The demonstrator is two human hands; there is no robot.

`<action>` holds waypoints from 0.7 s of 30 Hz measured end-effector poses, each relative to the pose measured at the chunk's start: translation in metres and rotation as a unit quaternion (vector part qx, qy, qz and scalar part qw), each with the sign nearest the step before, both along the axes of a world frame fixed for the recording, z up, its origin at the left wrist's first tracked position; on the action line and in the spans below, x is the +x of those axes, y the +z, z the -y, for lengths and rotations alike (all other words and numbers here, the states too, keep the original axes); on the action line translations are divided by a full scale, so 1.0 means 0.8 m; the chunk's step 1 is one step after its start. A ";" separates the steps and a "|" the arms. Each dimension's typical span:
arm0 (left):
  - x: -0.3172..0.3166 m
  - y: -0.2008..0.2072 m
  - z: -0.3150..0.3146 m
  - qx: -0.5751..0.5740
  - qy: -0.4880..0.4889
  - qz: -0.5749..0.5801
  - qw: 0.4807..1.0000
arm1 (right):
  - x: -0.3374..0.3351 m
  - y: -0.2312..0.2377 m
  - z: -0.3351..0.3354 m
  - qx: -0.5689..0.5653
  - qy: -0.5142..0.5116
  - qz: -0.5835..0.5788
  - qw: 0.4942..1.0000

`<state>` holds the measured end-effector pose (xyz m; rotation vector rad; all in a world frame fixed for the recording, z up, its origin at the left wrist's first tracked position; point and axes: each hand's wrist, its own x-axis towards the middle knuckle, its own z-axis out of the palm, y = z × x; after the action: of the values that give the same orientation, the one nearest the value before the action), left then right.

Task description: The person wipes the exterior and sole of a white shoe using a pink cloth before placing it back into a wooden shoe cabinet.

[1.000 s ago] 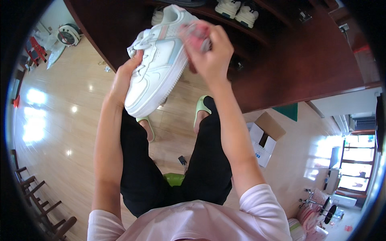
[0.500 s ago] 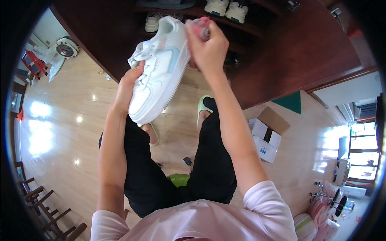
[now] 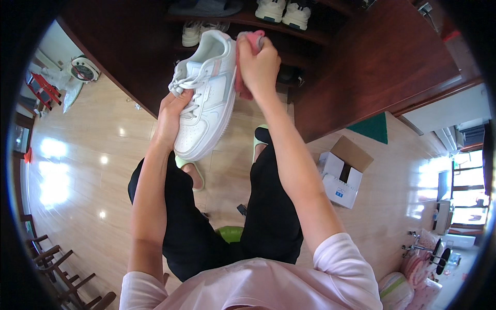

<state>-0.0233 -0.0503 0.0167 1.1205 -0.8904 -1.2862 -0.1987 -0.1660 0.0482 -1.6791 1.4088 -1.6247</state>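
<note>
A white lace-up sneaker point(image 3: 209, 106) with pale blue and pink side panels is held up in front of me, its toe pointing down toward my knees. My left hand point(image 3: 173, 114) grips it by the laces and tongue, the thumb lying over the laces. In my right hand point(image 3: 260, 67) is a bunched pink cloth point(image 3: 242, 85), closed in the fingers and pressed to the sole edge near the heel. Part of the cloth hides behind that hand.
Beyond the sneaker stands a dark wooden shoe cabinet with its door point(image 3: 372, 72) swung out to the right; white sneakers point(image 3: 283, 13) sit on its shelf. An opened white carton point(image 3: 341, 181) lies on the floor at right. Wooden stools point(image 3: 62, 268) are at lower left.
The sneaker has turned slightly, showing more of its top and opening, and sits a little nearer. My right hand with the cloth has shifted left and slightly down along the sole edge.
</note>
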 end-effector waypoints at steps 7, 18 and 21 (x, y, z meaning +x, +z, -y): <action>0.009 0.006 0.001 -0.020 0.016 -0.007 1.000 | 0.018 -0.004 -0.007 0.026 0.042 0.021 0.999; 0.009 0.001 0.008 -0.015 0.020 -0.049 0.998 | 0.026 -0.019 -0.046 -0.019 0.070 -0.004 0.997; 0.001 -0.001 -0.004 -0.017 -0.006 -0.002 1.000 | 0.007 -0.002 0.008 -0.005 0.027 0.043 0.999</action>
<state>-0.0226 -0.0471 0.0157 1.0859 -0.9133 -1.2774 -0.1933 -0.1724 0.0463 -1.6171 1.3056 -1.6562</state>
